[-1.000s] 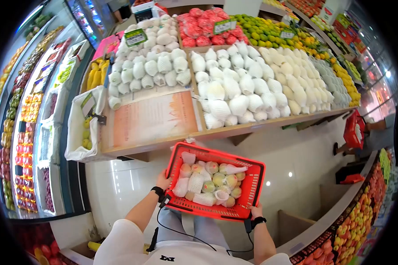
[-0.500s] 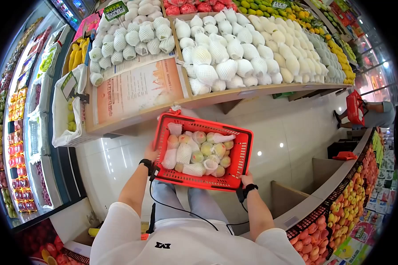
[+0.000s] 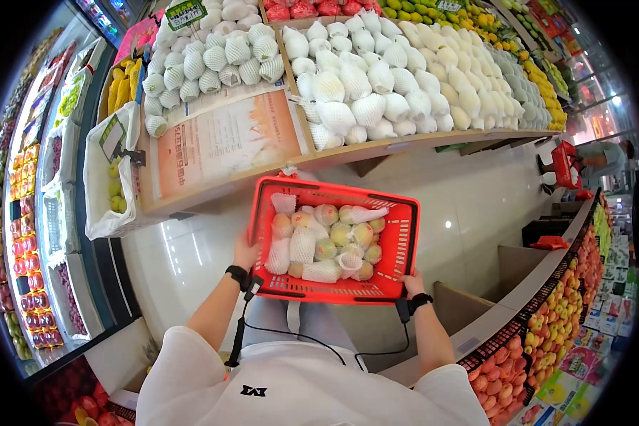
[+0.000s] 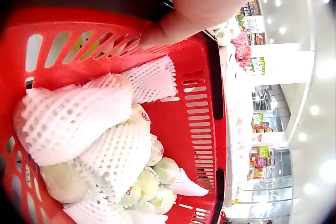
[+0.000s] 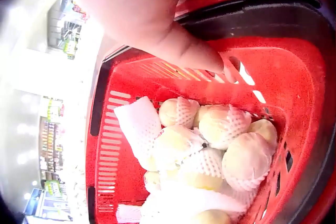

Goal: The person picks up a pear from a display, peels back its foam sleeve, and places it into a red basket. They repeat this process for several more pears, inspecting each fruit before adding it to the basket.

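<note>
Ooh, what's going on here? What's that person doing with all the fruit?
The person is holding up a red basket, with the left hand gripping one end and the right hand the other. Inside it lie round, pale fruits, some in white foam nets. In front is a stand piled with white-wrapped fruit. Just now both hands are on the basket, so neither is picking fruit.

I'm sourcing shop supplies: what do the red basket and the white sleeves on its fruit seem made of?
Red basket: likely rigid moulded plastic, smooth-looking, judging by its even colour and regular slots.
White sleeves: probably soft plastic foam, matte, since their open mesh follows the fruit; exact foam unclear.
</note>
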A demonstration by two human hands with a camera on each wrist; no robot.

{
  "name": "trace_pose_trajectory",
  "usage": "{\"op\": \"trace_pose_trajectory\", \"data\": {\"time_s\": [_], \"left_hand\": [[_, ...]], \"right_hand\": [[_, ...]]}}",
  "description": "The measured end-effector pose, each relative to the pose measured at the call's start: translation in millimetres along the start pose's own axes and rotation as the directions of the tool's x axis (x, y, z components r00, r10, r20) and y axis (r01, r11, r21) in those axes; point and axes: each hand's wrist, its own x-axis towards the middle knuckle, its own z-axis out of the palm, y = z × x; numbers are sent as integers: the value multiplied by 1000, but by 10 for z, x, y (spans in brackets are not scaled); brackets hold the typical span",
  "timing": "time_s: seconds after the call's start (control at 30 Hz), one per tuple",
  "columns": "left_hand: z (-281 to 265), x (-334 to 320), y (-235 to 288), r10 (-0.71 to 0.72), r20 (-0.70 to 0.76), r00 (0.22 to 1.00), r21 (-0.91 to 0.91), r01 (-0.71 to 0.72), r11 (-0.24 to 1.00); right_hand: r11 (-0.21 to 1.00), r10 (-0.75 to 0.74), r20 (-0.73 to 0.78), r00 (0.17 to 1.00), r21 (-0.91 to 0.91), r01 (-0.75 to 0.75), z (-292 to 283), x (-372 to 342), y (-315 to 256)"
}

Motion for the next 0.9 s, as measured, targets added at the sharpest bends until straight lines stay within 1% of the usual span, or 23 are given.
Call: {"op": "trace_pose_trajectory", "data": {"time_s": [0.03,0.07,0.13,0.17,0.2,0.27,0.3,0.33,0.4,0.43,0.47,0.53,0.57,0.6,0.67,0.73,0.8,0.87,0.9], "left_hand": [[-20,-81,31,60,-7,998,-47,-61,997],[-50,-164,56,60,-3,998,-45,-60,997],[-96,-328,128,42,-35,998,-200,-48,979],[-116,-487,297,-17,-48,999,-260,4,966],[-145,-593,340,-15,-54,998,-262,0,965],[-205,-795,414,-50,-117,992,-351,6,936],[-243,-905,489,-113,-128,985,-348,62,936],[-263,-941,443,-108,-135,985,-351,55,935],[-280,-1027,253,-141,-237,961,-425,28,905],[-287,-1030,126,-141,-269,953,-422,15,906],[-260,-1036,120,-140,-274,951,-429,9,903],[-196,-1127,96,-146,-340,929,-407,-5,913],[-137,-1173,93,-144,-370,918,-411,-23,911],[-100,-1189,88,-141,-355,924,-463,-42,885],[-44,-1219,239,-184,-342,922,-472,1,881],[43,-1167,265,-188,-354,916,-506,-18,863],[156,-1197,276,-216,-349,912,-541,-8,841],[319,-1162,117,-196,-411,890,-485,-31,874],[399,-1160,85,-171,-472,865,-415,-47,909]], "right_hand": [[999,-31,15,999,-6,31,24,-136,-165],[998,-58,27,998,-12,58,39,-242,-260],[997,-77,33,996,-23,78,0,-232,-295],[994,-103,47,994,-36,105,12,-200,-382],[993,-107,52,993,-39,109,33,-158,-465],[974,-138,107,985,-167,155,147,-136,-763],[968,-158,165,974,-170,186,232,-139,-908],[966,-164,172,971,-171,193,334,-71,-999],[958,-133,244,961,-216,188,498,68,-1134],[934,-155,268,951,-274,230,562,181,-1156],[930,-160,273,948,-279,238,607,330,-1180],[917,-156,339,928,-301,264,673,548,-1192],[918,-139,316,939,-315,242,723,492,-1308],[890,-145,275,951,-383,246,759,412,-1413],[891,-124,310,942,-384,244,729,523,-1461],[869,-144,332,932,-408,280,727,640,-1610],[838,-167,332,928,-449,311,691,710,-1687],[811,-201,365,909,-459,364,631,890,-1692],[810,-199,363,910,-461,361,613,963,-1692]]}}
